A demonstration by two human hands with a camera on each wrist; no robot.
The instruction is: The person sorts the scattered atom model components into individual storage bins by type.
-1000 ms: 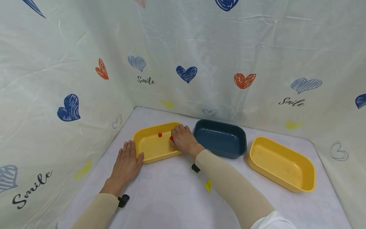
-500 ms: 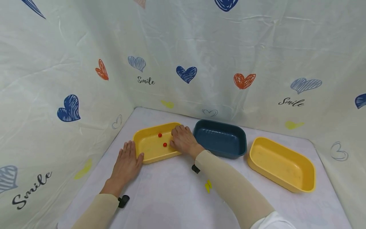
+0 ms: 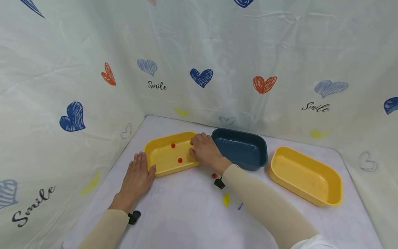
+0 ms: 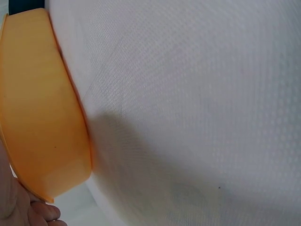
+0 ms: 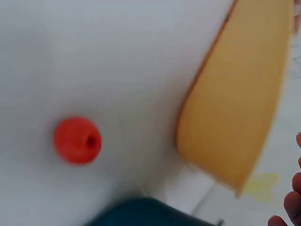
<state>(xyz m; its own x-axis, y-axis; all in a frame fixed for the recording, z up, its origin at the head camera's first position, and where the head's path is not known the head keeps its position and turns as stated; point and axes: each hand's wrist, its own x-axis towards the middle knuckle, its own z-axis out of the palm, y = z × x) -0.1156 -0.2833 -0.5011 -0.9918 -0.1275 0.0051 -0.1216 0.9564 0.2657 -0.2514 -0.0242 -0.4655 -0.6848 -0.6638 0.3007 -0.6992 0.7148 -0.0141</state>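
Two red beads [image 3: 173, 145] lie in the left yellow tray [image 3: 164, 169]. My left hand [image 3: 136, 180], fingers extended, rests against this tray's left end, with the thumb at its front corner. Over the tray's right end is my right hand [image 3: 206, 150], its fingers bent downward and the thumb apart from them; nothing shows between them. Another red bead [image 3: 214, 175] sits on the table under my right wrist. The right wrist view shows that bead [image 5: 77, 141] close up, with a dark hole in it.
A dark blue tray [image 3: 262, 162] stands right of the left yellow tray, partly behind my right hand. Farther right is a second yellow tray [image 3: 306, 197]. A white curtain [image 3: 233, 41] printed with hearts surrounds the table [image 3: 174, 218].
One bead has rolled from beside my right hand to the tray's front. My right hand has shifted slightly right, and a bead on the table now shows by its wrist. My left hand stays.
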